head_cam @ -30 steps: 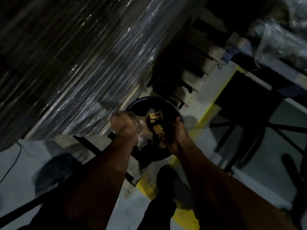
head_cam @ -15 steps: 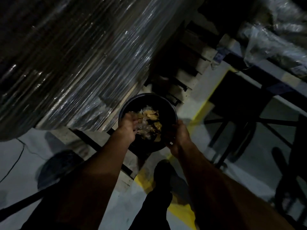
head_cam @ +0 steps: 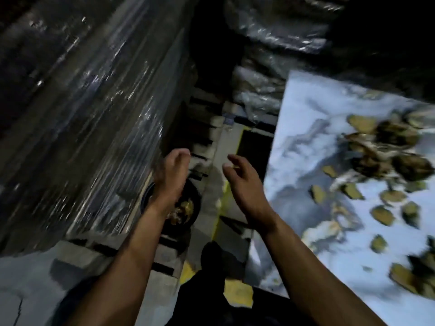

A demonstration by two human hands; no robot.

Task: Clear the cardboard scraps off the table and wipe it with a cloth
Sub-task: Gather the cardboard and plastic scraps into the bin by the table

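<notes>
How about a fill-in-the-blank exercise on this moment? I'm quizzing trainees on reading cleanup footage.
1. The left hand and the right hand both hold ____.
2. The black bin on the floor already holds cardboard ____.
3. The scraps on the table lie on a tabletop with a ____ pattern.
4. Seen here, the bin lies directly below the ____ hand.

Missing words: nothing; scraps; marble; left

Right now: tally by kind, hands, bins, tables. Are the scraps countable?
Hands: 2, left hand and right hand, both empty
Black bin: 1
Marble-look table: 1
Total: 4
Cardboard scraps: many, too blurred to count
</notes>
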